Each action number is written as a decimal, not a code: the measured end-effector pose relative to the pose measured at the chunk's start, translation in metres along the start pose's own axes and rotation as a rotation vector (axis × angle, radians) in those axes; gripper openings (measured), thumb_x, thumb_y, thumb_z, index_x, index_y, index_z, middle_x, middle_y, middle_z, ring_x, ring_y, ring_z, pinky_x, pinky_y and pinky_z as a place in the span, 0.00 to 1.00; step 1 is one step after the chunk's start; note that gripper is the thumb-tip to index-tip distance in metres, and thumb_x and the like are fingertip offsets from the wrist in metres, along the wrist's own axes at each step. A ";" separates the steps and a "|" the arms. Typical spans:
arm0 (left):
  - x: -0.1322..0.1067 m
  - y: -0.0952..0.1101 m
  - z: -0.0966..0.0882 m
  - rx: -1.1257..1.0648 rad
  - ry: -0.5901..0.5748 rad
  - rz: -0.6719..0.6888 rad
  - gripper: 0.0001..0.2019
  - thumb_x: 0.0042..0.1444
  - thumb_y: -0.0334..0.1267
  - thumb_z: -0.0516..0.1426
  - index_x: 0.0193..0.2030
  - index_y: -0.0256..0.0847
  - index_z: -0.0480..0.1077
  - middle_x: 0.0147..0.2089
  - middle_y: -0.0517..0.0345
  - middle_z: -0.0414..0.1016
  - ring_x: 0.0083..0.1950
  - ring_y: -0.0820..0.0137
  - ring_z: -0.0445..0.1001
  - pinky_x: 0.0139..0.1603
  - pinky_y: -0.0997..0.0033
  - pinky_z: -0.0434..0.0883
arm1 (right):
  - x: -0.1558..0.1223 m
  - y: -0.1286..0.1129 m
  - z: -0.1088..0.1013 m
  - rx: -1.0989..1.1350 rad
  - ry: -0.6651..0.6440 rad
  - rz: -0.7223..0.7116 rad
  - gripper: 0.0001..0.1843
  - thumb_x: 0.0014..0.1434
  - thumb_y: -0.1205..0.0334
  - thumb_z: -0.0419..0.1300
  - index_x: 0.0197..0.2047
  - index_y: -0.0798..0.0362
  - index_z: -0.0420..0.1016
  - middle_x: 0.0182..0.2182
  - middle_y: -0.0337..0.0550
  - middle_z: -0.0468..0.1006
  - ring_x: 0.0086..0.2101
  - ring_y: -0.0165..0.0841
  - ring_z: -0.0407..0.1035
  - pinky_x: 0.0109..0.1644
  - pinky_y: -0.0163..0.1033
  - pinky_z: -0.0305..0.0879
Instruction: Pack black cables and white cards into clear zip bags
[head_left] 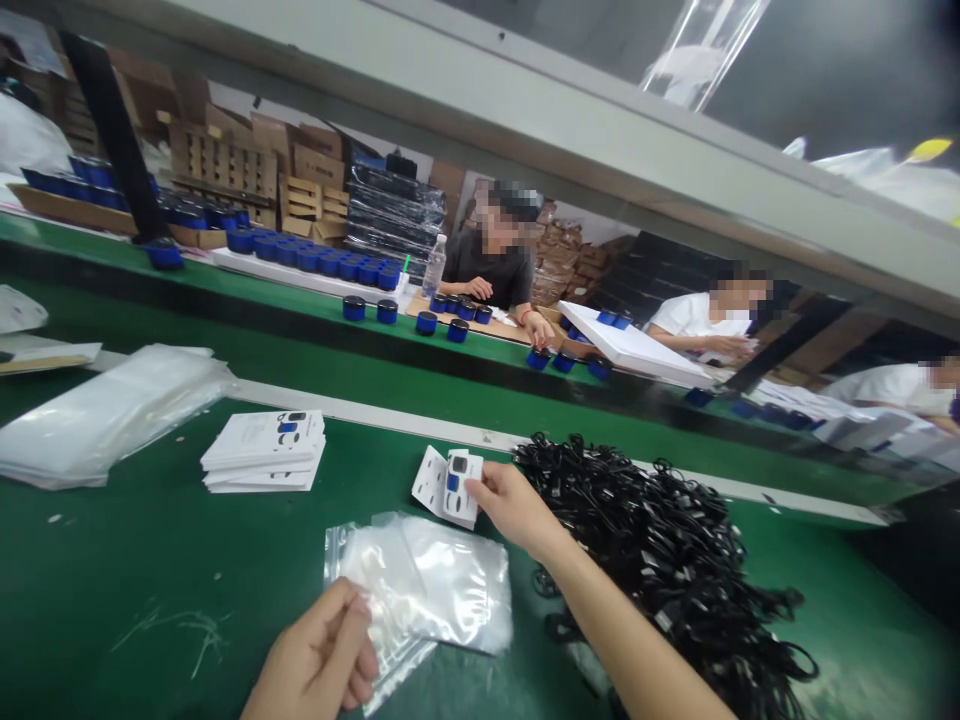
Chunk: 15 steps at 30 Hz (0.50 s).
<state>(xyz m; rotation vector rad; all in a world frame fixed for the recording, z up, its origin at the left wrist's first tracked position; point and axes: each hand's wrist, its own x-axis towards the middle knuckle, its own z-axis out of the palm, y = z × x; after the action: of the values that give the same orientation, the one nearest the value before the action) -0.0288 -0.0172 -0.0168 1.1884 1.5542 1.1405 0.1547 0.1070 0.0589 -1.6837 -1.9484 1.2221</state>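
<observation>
My left hand [319, 650] pinches the edge of a clear plastic zip bag [427, 585] low in the view. The bag lies partly on the green work surface [165, 560]. My right hand [510, 505] grips a white printed card [446, 487] with blue and black product pictures. To the right of that hand and touching its wrist side lies a tangled heap of black cables [660, 545]. A stack of matching white cards [264, 452] sits to the left of my right hand.
A pile of flat clear bags [105, 420] lies at the left. Beyond a grey rail, a green conveyor [315, 345] carries blue-and-black cylindrical items [386, 311]. Several co-workers [487, 260] sit across it, before stacked cartons and wooden racks. A grey beam crosses overhead.
</observation>
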 end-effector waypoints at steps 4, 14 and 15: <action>0.011 0.010 -0.013 -0.046 0.068 -0.012 0.17 0.60 0.52 0.46 0.29 0.43 0.64 0.25 0.61 0.78 0.24 0.72 0.77 0.26 0.77 0.73 | -0.066 -0.004 0.019 -0.096 0.035 -0.264 0.10 0.65 0.65 0.50 0.36 0.53 0.73 0.33 0.40 0.77 0.35 0.33 0.70 0.40 0.36 0.63; 0.011 0.021 -0.004 0.209 0.296 0.184 0.16 0.56 0.49 0.50 0.21 0.44 0.62 0.14 0.69 0.62 0.17 0.75 0.64 0.18 0.80 0.62 | -0.088 0.006 0.097 -0.101 0.296 -0.408 0.07 0.52 0.70 0.60 0.35 0.49 0.71 0.28 0.39 0.76 0.30 0.36 0.71 0.36 0.38 0.66; 0.011 0.023 -0.004 0.232 0.344 0.201 0.15 0.56 0.48 0.50 0.22 0.44 0.62 0.14 0.70 0.61 0.17 0.75 0.63 0.18 0.80 0.61 | -0.090 0.008 0.107 0.037 0.400 -0.347 0.10 0.51 0.68 0.61 0.39 0.49 0.70 0.30 0.40 0.76 0.31 0.37 0.71 0.38 0.39 0.67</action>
<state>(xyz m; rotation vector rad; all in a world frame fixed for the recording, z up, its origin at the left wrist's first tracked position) -0.0297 -0.0041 0.0050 1.3797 1.8997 1.3802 0.1109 -0.0183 0.0158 -1.3665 -1.8488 0.7265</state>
